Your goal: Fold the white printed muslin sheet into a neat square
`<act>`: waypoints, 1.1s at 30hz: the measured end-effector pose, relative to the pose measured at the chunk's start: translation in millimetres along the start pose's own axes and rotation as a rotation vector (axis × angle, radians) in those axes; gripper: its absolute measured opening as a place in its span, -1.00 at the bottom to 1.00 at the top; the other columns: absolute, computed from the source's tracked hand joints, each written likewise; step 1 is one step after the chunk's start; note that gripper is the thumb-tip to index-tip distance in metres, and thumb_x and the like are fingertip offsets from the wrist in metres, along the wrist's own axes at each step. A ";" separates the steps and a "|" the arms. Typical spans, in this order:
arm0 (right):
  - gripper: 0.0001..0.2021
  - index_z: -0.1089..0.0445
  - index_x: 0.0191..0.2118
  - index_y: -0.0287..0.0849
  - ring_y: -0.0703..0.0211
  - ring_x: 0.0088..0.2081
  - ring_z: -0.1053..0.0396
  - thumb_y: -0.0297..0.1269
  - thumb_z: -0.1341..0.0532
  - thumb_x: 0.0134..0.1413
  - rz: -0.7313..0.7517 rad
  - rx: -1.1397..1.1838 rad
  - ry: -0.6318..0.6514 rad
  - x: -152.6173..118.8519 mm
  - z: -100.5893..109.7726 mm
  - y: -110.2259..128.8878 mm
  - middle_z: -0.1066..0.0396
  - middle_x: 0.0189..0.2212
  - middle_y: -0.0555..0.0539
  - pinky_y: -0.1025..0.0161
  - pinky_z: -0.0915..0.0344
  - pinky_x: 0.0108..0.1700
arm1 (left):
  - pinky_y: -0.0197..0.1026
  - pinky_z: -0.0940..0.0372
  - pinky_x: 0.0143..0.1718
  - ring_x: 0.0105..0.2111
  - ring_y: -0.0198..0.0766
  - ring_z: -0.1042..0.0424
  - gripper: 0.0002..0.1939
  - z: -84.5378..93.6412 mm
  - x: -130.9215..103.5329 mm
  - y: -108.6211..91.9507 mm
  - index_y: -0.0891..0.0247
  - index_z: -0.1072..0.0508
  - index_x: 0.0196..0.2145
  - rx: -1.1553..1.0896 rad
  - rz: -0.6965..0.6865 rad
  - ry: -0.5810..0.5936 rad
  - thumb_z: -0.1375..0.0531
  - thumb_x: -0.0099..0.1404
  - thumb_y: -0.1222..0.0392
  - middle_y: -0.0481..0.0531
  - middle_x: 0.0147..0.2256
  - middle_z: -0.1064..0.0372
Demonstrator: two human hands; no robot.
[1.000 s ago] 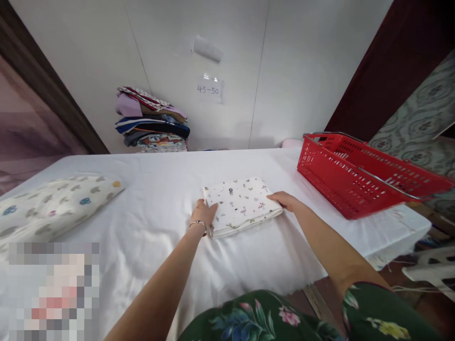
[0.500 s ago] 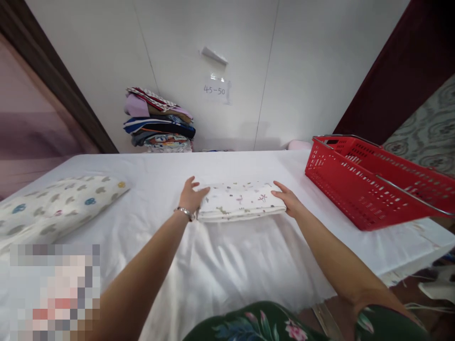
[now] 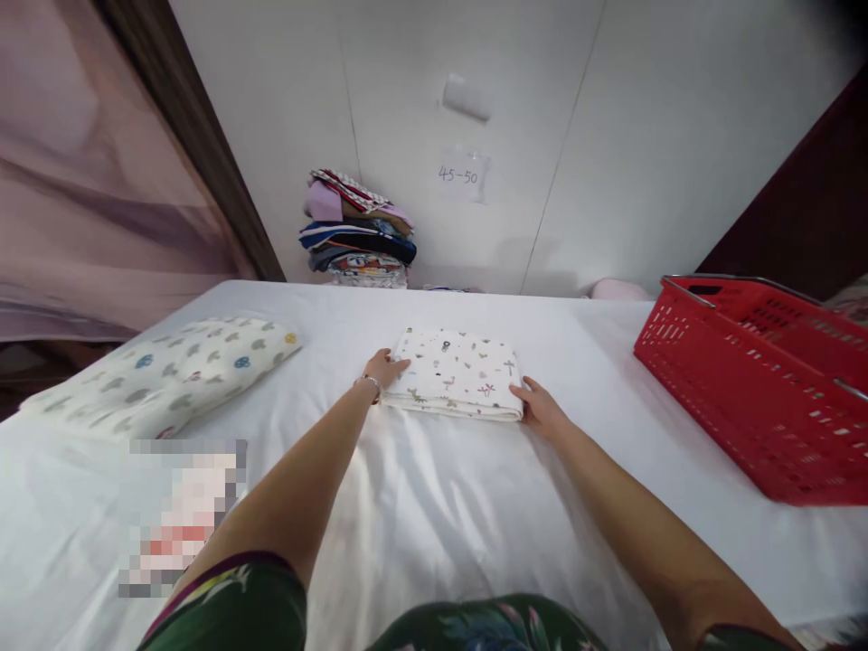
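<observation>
A folded white cloth with a small scattered print (image 3: 451,369) lies flat on the white-covered table (image 3: 434,488), its layered fold edge towards me. At its left end is my left hand (image 3: 385,372), a bracelet on the wrist; the thumb rests on top of the cloth and the fingers are at its side. My right hand (image 3: 542,409) grips the near right corner, thumb and forefinger at the edge. The undersides of both hands' grips are hidden.
A cream cloth bundle with grey, blue and yellow prints (image 3: 190,375) lies to the left, near a pixelated patch. The red plastic basket (image 3: 759,389) with metal handles stands at the right. Against the back wall rises a stack of folded fabrics (image 3: 359,231), beside a "45-50" paper sign (image 3: 462,174).
The folded cloth now lies flatter, with more of its top showing, and both hands have stayed at its ends. My view has turned left, so everything sits further right.
</observation>
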State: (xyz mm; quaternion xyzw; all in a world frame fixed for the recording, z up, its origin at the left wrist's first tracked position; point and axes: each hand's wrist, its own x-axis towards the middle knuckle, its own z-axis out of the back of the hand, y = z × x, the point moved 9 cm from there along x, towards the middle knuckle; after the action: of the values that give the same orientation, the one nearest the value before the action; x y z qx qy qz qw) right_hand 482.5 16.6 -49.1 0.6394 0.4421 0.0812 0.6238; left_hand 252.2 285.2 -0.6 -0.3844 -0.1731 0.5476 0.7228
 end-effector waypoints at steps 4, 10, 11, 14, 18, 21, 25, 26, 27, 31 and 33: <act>-0.12 0.32 0.24 -0.09 0.17 -0.38 -0.41 -0.32 -0.27 -0.10 -0.017 -0.015 0.023 -3.2 3.3 1.2 -0.30 -0.04 -0.24 0.18 -0.39 -0.41 | -0.20 -0.21 -0.10 -0.06 -0.11 -0.31 -0.23 -6.2 -7.8 3.8 0.22 -0.16 0.08 0.004 -0.016 0.107 -0.22 -0.05 -0.13 0.18 0.03 -0.23; -0.15 0.28 0.24 -0.07 0.15 -0.35 -0.42 -0.38 -0.25 -0.09 0.029 0.048 0.102 -25.9 -10.5 2.4 -0.33 -0.06 -0.19 0.15 -0.42 -0.36 | -0.22 -0.25 -0.14 -0.08 -0.13 -0.33 -0.17 4.6 -9.5 -8.8 0.19 -0.13 0.10 0.048 -0.099 0.139 -0.32 -0.13 0.03 0.17 0.01 -0.24; -0.15 0.30 0.24 -0.08 0.16 -0.37 -0.42 -0.38 -0.25 -0.09 0.014 0.046 0.124 -30.3 -14.4 -2.5 -0.35 -0.09 -0.19 0.13 -0.42 -0.36 | -0.23 -0.26 -0.15 -0.09 -0.14 -0.34 -0.19 8.0 -8.8 -7.3 0.20 -0.15 0.09 0.052 -0.096 0.115 -0.32 -0.12 0.05 0.16 0.00 -0.24; -0.12 0.37 0.24 -0.08 0.19 -0.46 -0.42 -0.36 -0.25 -0.06 -0.044 0.013 0.164 -41.9 -21.5 -20.2 -0.42 -0.22 -0.14 0.08 -0.43 -0.35 | -0.19 -0.25 -0.13 -0.08 -0.09 -0.32 -0.28 17.1 -10.5 3.2 0.26 -0.21 0.04 0.185 -0.046 0.040 -0.30 -0.08 0.07 0.19 -0.02 -0.26; -0.11 0.43 0.25 -0.09 0.19 -0.49 -0.43 -0.34 -0.24 -0.03 -0.039 -0.034 0.169 -52.3 -18.8 -29.0 -0.43 -0.41 -0.06 0.08 -0.43 -0.32 | -0.12 -0.20 -0.04 0.01 -0.05 -0.23 -0.44 29.3 -31.7 -6.2 0.30 -0.26 0.00 0.349 -0.177 -0.144 -0.18 0.06 0.04 0.23 0.04 -0.16; -0.12 0.42 0.25 -0.13 0.12 -0.45 -0.45 -0.31 -0.23 -0.01 -0.013 -0.078 0.162 -57.1 -14.1 -28.2 -0.42 -0.50 -0.04 0.13 -0.43 -0.35 | -0.12 -0.15 0.01 0.02 -0.11 -0.21 -0.59 23.7 -72.2 -33.7 0.29 -0.30 -0.05 0.351 -0.467 -0.289 -0.10 0.14 0.11 0.18 0.03 -0.18; -0.19 0.36 0.25 -0.13 0.11 -0.43 -0.46 -0.31 -0.20 0.02 0.024 -0.057 0.137 -59.7 -10.7 -27.6 -0.43 -0.49 -0.06 0.17 -0.43 -0.38 | -0.05 -0.11 0.02 -0.03 -0.16 -0.25 -0.69 -31.4 -149.0 -70.1 0.21 -0.35 -0.12 0.331 -0.917 -0.161 -0.11 0.16 0.13 0.10 -0.07 -0.32; -0.20 0.36 0.25 -0.12 0.12 -0.44 -0.46 -0.31 -0.20 0.03 0.030 -0.046 0.140 -60.1 -11.0 -27.9 -0.43 -0.47 -0.06 0.17 -0.43 -0.38 | -0.04 -0.09 0.02 -0.03 -0.16 -0.24 -0.68 -48.3 -167.3 -76.8 0.19 -0.34 -0.11 0.343 -1.006 -0.108 -0.11 0.16 0.11 0.09 -0.07 -0.32; -0.21 0.35 0.25 -0.11 0.12 -0.44 -0.46 -0.30 -0.19 0.04 0.035 -0.036 0.147 -60.6 -11.6 -28.3 -0.44 -0.46 -0.07 0.18 -0.43 -0.39 | -0.04 -0.09 0.02 -0.03 -0.18 -0.24 -0.66 -63.4 -182.1 -82.1 0.18 -0.32 -0.08 0.348 -1.067 -0.064 -0.11 0.16 0.12 0.08 -0.06 -0.31; -0.23 0.34 0.25 -0.11 0.11 -0.43 -0.47 -0.34 -0.18 0.04 0.044 -0.030 0.170 -63.9 -12.3 -29.6 -0.45 -0.46 -0.07 0.20 -0.42 -0.42 | -0.05 -0.07 0.00 -0.02 -0.16 -0.21 -0.60 -103.6 -202.3 -93.8 0.18 -0.31 -0.06 0.386 -1.103 0.019 -0.17 0.11 0.15 0.08 -0.05 -0.30; -0.21 0.33 0.25 -0.13 0.11 -0.42 -0.46 -0.38 -0.18 0.02 0.049 -0.042 0.173 -65.5 -11.7 -29.6 -0.44 -0.48 -0.05 0.20 -0.41 -0.40 | -0.06 -0.08 -0.02 -0.05 -0.17 -0.23 -0.64 -111.3 -196.0 -95.4 0.17 -0.33 -0.09 0.386 -1.055 0.029 -0.16 0.12 0.17 0.06 -0.09 -0.33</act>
State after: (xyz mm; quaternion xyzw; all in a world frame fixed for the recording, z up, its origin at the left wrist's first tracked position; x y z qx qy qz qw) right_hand 422.1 -23.5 -43.1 0.6275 0.4767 0.1608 0.5942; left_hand 323.0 53.2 32.3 -0.1138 -0.2286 0.1285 0.9583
